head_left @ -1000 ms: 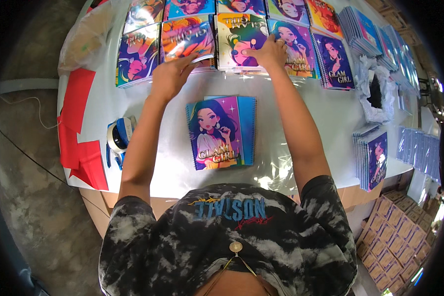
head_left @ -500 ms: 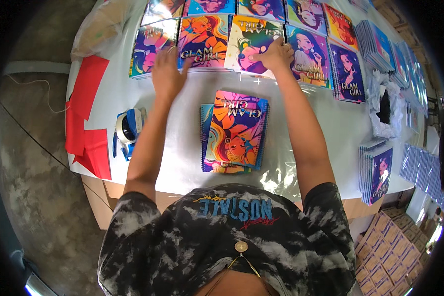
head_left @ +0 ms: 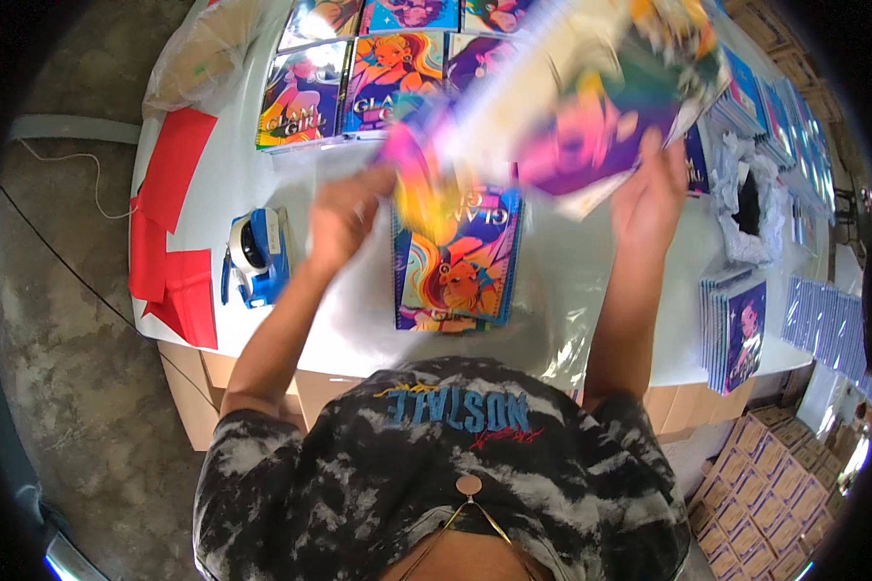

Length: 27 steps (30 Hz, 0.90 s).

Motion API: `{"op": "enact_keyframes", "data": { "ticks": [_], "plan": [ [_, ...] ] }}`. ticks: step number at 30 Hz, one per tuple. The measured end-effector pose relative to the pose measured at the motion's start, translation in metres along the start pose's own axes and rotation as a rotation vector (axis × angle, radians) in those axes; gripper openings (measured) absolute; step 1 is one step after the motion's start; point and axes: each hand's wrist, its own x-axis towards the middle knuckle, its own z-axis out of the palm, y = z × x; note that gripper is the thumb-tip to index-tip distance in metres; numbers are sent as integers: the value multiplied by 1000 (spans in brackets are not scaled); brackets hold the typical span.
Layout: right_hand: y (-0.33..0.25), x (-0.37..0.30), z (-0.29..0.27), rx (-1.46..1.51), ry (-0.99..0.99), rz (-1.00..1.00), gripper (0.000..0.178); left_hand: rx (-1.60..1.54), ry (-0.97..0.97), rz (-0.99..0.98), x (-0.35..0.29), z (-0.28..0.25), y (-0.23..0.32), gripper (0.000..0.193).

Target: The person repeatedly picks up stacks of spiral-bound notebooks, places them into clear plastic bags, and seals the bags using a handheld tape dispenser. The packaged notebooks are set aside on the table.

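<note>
The left hand (head_left: 349, 218) pinches a blurred purple-yellow notebook (head_left: 424, 184), the right hand (head_left: 651, 189) grips a cream notebook (head_left: 586, 111); the notebook stack (head_left: 457, 276) lies nearer, between them, long axis near-to-far, closer to the left

White table (head_left: 673, 324), under glare perhaps plastic-covered. On it: notebook rows (head_left: 397, 70) at far side, notebook pile (head_left: 462, 276) in middle, blue tape dispenser (head_left: 273, 261) and red sheets (head_left: 178, 160) left, notebook stack (head_left: 743, 329) right.

R fingers (head_left: 672, 167) w/ nbk (head_left: 576, 140), nbk pile (head_left: 460, 276)
</note>
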Motion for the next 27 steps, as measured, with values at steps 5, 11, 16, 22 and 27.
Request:
{"op": "enact_keyframes", "data": {
  "ticks": [5, 11, 16, 22, 27],
  "plan": [
    [63, -119, -43, -522, 82, 715, 29, 172, -533, -65, -48, 12, 36, 43],
    [82, -79, -40, -1492, -70, 325, 55, -10, -251, -304, 82, -11, -62, 35],
    [140, 118, -67, -1410, -25, 19, 43, 178, -120, -457, 190, 50, -220, 53],
    [217, 235, -91, -2024, 221, 292, 78, 556, -383, -701, 267, 90, -244, 55],
    [192, 250, -87, -1832, 100, 235, 79, 694, -400, -432, 278, 78, -261, 43]
  ]
}}
